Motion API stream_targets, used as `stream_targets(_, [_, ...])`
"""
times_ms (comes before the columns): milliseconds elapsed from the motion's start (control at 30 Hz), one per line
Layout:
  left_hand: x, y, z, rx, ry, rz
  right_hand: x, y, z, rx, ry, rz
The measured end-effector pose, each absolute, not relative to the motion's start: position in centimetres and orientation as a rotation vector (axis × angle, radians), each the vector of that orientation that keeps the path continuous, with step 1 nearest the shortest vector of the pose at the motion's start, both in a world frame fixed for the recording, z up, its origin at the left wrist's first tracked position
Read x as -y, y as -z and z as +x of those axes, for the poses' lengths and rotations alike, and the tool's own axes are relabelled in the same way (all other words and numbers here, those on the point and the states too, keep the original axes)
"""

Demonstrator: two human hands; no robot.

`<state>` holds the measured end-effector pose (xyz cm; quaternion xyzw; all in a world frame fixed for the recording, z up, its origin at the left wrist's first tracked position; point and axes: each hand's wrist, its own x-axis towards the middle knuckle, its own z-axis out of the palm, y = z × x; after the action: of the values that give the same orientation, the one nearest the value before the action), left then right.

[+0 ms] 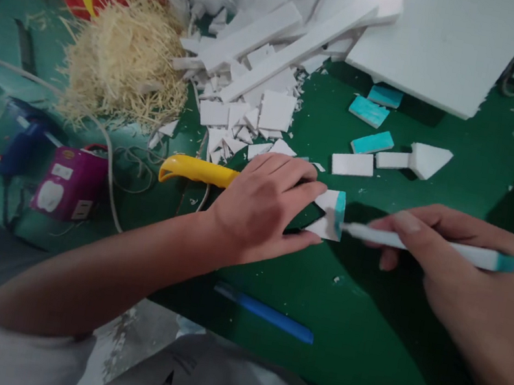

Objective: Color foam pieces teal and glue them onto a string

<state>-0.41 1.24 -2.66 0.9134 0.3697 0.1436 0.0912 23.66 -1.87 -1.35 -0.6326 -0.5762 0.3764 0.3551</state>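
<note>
Marker lying gripped in right hand, tip pointing at teal edge of notched white piece, touching or just beside it. Left hand pinching white piece between thumb and fingers, holding it at or just above green table. Yellow handle lying beside left hand, partly hidden. Blue pen lying nearer body. Teal-faced blocks sitting beyond white piece, white scraps heaping beside straw.

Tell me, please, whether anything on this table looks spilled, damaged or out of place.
Yes: the white scraps lie in a jumbled heap beyond the left hand, unevenly broken, with crumbs strewn over the green table. The straw looks spilled too, its edges ragged.
</note>
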Motion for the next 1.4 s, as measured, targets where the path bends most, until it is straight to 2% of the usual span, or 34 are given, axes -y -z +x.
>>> stream_targets(233, [-1.2, 2.6, -0.5, -1.083, -0.449, 2.718, 1.7, 2.0, 23.6, 1.459, -0.889, -1.610])
stream_targets(467, [-1.6, 2.6, -0.6, -1.004, -0.501, 2.743, 1.7, 1.4, 23.5, 1.456, -0.981, -1.621])
stream_targets(867, [-1.4, 2.7, -0.7, -1.009, -0.498, 2.720, 1.7, 1.6, 23.6, 1.495, -0.861, -1.623])
stream_targets(1400, [-1.4, 2.9, -0.4, -1.014, -0.524, 2.739, 1.7, 1.3, 23.3, 1.504, -0.902, -1.648])
